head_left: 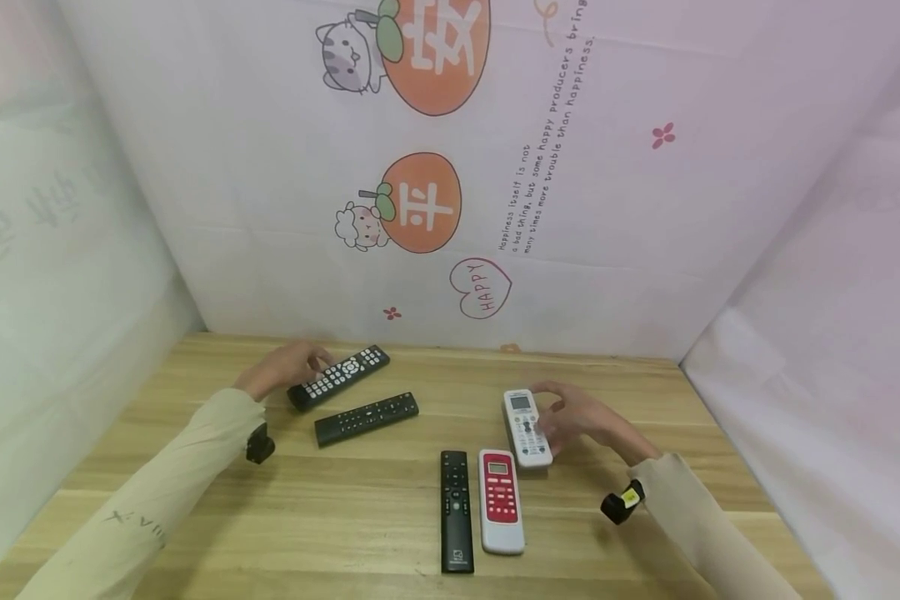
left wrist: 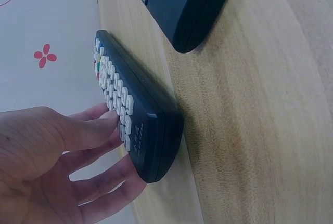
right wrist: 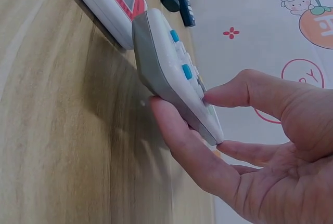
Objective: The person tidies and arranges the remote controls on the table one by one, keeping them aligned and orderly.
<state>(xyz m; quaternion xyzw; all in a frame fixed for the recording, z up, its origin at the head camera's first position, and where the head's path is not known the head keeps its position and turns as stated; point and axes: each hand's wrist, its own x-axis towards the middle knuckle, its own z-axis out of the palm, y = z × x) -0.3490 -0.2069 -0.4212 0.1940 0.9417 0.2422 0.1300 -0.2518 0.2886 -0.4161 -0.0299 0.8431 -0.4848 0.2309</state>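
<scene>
My left hand [head_left: 288, 367] grips a black remote control with white buttons [head_left: 348, 371] at the back left of the table. In the left wrist view its thumb lies on the buttons and the other fingers are at the far side and underneath. My right hand [head_left: 573, 417] holds a white remote control with a small screen [head_left: 521, 403]. The right wrist view shows the thumb on its button face and fingers beneath, with the near end of the white remote [right wrist: 156, 52] raised off the wood. Its fingers partly hide the buttons.
A second black remote [head_left: 367, 418] lies just in front of the left hand's one. Another black remote [head_left: 456, 512] and a red-and-white remote [head_left: 502, 533] lie side by side near the middle front. White printed cloth [head_left: 607, 208] stands behind the wooden table [head_left: 330, 525] and at both sides.
</scene>
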